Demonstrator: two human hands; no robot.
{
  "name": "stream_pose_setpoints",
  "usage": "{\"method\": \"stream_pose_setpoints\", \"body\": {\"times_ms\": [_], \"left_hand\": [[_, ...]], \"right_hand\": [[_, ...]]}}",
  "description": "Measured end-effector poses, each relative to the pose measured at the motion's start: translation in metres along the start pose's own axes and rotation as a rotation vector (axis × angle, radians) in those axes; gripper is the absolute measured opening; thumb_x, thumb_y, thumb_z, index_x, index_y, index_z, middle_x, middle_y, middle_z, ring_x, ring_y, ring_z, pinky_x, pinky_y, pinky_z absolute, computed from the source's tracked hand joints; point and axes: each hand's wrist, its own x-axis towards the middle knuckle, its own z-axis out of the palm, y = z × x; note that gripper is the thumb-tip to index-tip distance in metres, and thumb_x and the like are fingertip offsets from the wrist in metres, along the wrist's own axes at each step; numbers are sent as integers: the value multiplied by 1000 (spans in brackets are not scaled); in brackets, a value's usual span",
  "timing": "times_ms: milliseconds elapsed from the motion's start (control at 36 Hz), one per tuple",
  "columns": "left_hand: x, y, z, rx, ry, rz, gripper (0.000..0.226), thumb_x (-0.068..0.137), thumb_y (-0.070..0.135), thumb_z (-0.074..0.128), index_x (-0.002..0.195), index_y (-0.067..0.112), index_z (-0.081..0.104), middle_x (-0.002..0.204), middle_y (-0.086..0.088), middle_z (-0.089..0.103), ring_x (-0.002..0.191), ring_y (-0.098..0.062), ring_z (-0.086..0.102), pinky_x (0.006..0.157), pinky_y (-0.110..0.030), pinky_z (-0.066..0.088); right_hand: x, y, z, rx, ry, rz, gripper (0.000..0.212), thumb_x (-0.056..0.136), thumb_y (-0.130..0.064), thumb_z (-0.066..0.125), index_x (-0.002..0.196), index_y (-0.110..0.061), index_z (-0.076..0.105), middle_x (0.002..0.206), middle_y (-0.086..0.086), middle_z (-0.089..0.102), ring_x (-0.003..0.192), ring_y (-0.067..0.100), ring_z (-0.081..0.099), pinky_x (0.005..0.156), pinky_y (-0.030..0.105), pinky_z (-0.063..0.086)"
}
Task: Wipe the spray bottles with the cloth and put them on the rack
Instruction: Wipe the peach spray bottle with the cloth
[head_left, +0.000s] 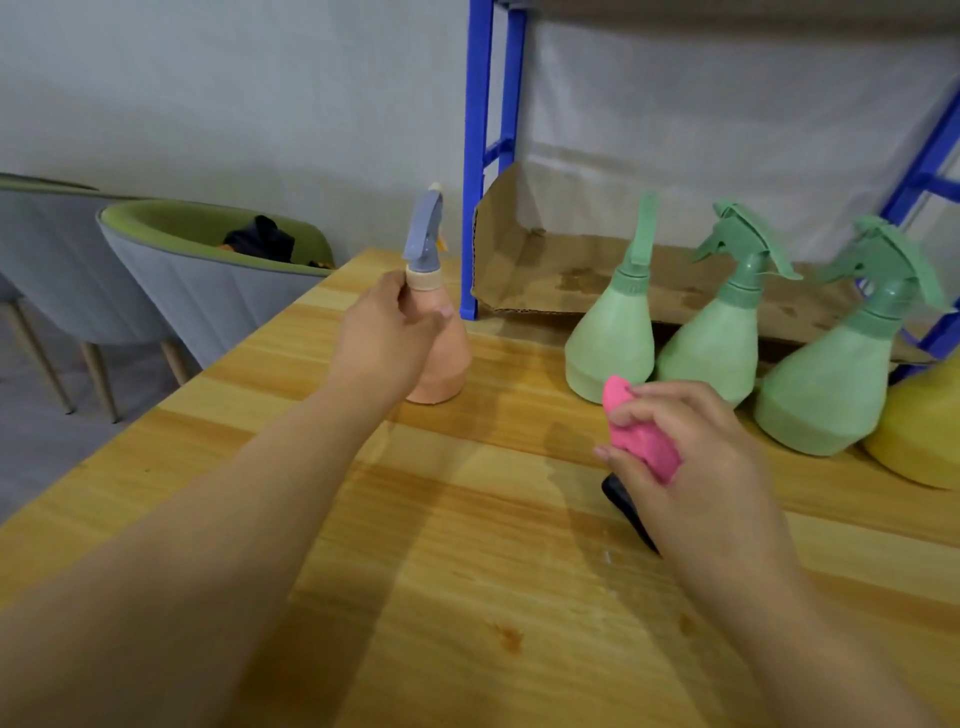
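An orange spray bottle (445, 364) with a grey-blue trigger head stands upright on the wooden table (467, 571). My left hand (387, 332) grips its neck and shoulder. My right hand (691, 462) holds a bunched pink cloth (641, 431) above the table, to the right of the orange bottle and apart from it. Three green spray bottles (613, 343) (719, 343) (831, 389) stand in a row at the back right. The edge of a yellow bottle (919, 436) shows at the far right. The blue rack (491, 156) rises behind them.
A sheet of cardboard (597, 270) lines the rack's lowest shelf behind the green bottles. A small black object (623, 506) lies on the table, partly under my right hand. Grey-and-green chairs (197, 291) stand left of the table.
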Motion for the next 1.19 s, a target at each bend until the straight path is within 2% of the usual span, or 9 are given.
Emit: {"method": "stream_pose_setpoints", "body": {"times_ms": [139, 250, 361, 500, 639, 750, 889, 1056, 1194], "left_hand": [[-13, 2, 0, -14, -32, 40, 29, 88, 31, 61, 115, 22, 53, 98, 8, 56, 83, -12, 53, 69, -30, 45], [-29, 8, -1, -65, -150, 107, 35, 85, 29, 66, 117, 25, 53, 105, 8, 60, 88, -6, 56, 73, -24, 46], [-48, 21, 1, -95, -295, 182, 37, 81, 28, 70, 113, 28, 52, 106, 9, 61, 90, -9, 59, 75, -31, 52], [-70, 34, 6, -168, -408, 235, 40, 73, 36, 75, 103, 41, 50, 101, 18, 59, 85, 0, 58, 69, -20, 49], [-80, 44, 14, -148, -449, 253, 49, 66, 43, 77, 108, 37, 53, 102, 18, 59, 84, -1, 58, 69, -23, 51], [-81, 44, 18, -249, -520, 237, 52, 62, 47, 80, 107, 36, 58, 101, 19, 61, 85, -2, 60, 67, -20, 47], [-78, 38, 24, -508, -621, 260, 38, 63, 51, 67, 96, 33, 66, 92, 19, 65, 87, -5, 62, 65, -17, 45], [-78, 32, 35, -782, -612, 259, 24, 65, 36, 72, 89, 34, 71, 85, 15, 69, 77, -1, 61, 61, -12, 44], [-78, 30, 39, -762, -567, 278, 28, 62, 38, 74, 90, 37, 70, 91, 9, 71, 86, -6, 64, 70, -18, 49]], "right_hand": [[-2, 1, -2, 29, -2, 15, 21, 76, -22, 76, 96, -21, 68, 105, -16, 51, 95, -6, 44, 81, 11, 39], [-4, 2, -5, 81, 20, 61, 19, 79, -19, 74, 95, -26, 65, 105, -20, 51, 102, -6, 48, 79, 10, 39], [-4, 5, -9, 140, 46, 121, 34, 81, -4, 68, 97, -33, 59, 106, -26, 50, 105, -13, 44, 75, 9, 38], [-6, 13, -16, 225, 101, 246, 47, 85, -2, 63, 115, -35, 45, 105, -28, 48, 90, -9, 48, 72, 4, 38], [-6, 20, -24, 240, 181, 332, 41, 87, -11, 66, 122, -26, 51, 102, -17, 55, 92, 6, 53, 78, 24, 39], [-4, 23, -28, 273, 221, 315, 26, 88, -23, 64, 111, -28, 53, 93, -24, 54, 85, -15, 53, 70, 12, 41], [-3, 21, -29, 350, 234, 339, 24, 85, -52, 51, 97, -34, 58, 91, -16, 64, 83, -9, 57, 65, 9, 45], [-2, 20, -31, 446, 262, 300, 13, 94, -30, 53, 95, -30, 66, 98, -9, 68, 90, 1, 61, 73, 18, 45], [2, 9, -41, 409, 332, 112, 14, 90, -36, 58, 98, -46, 64, 99, -13, 65, 97, 6, 60, 82, 22, 47]]}}
